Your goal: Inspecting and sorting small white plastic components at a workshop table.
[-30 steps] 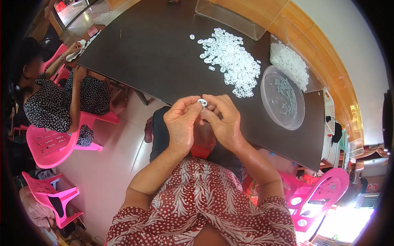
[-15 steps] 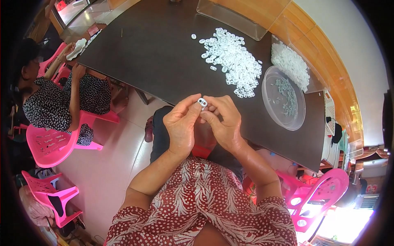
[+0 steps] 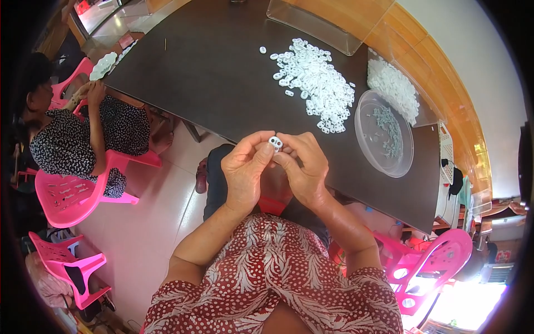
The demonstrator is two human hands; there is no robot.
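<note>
A small white oval plastic piece with two dark round holes (image 3: 275, 143) is pinched between both hands, just off the table's near edge. My left hand (image 3: 243, 173) grips its left side between thumb and fingertips. From the other side, the thumb and forefinger of my right hand (image 3: 305, 167) close on it. The remaining right fingers curl behind and are partly hidden. Beyond my hands, a heap of similar white two-holed pieces (image 3: 317, 78) lies on the dark table (image 3: 206, 72).
Right of the heap stands a round clear tub (image 3: 361, 142) with small grey-green parts. Behind it is a clear bin (image 3: 431, 114) of whitish pieces. A clear box (image 3: 311, 28) sits at the far edge. At left, a person (image 3: 67, 139) sits on a pink chair (image 3: 67, 195).
The white piece has tilted and shifted slightly in my fingertips, its two holes facing up more plainly. At left, the other person's hands have come together beside a pale scalloped item.
</note>
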